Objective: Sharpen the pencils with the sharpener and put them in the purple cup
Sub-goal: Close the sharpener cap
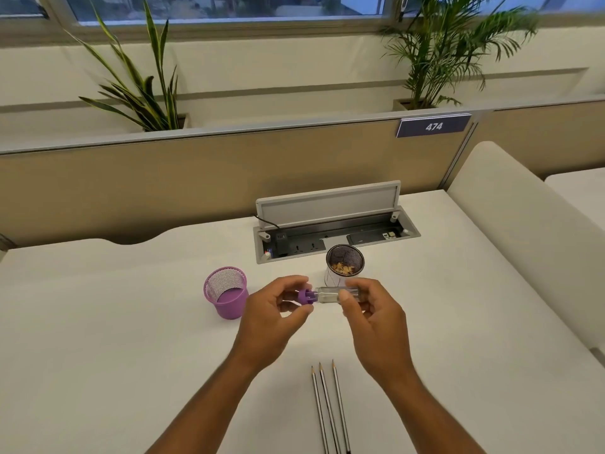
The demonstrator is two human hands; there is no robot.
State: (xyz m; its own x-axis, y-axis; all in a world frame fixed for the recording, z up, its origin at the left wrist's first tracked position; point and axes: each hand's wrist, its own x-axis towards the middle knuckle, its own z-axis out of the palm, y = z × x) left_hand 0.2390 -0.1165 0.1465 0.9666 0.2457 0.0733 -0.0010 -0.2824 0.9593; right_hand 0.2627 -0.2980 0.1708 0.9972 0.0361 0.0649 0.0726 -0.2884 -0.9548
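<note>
You've got both hands raised over the middle of the white desk (131, 322), and there's plenty of bare surface to your left, while on your right the desk runs up against a padded cream divider (510, 231). Behind your hands the open power box (334, 231) sits with its lid tipped up, and the tan partition (163, 181) closes off the far edge. Your left hand (271, 319) pinches the purple cap end of the sharpener (322, 294), thumb below and fingertips on top; your right hand (376, 326) grips the clear barrel, thumb laid across its front. The sharpener lies level, long axis running left to right, purple end toward the purple cup (226, 291). That cup stands upright just left of your left hand, and it's empty as far as its mesh shows. Just beyond the sharpener stands a dark mesh cup (344, 265) with shavings in the bottom. Down near you, three pencils (329, 411) lie side by side between your forearms, tips pointing away from you, their back ends cut off by the bottom edge. Your right fingers hide the barrel's far end, and whether cap and barrel are joined or parting is hard to tell.
</note>
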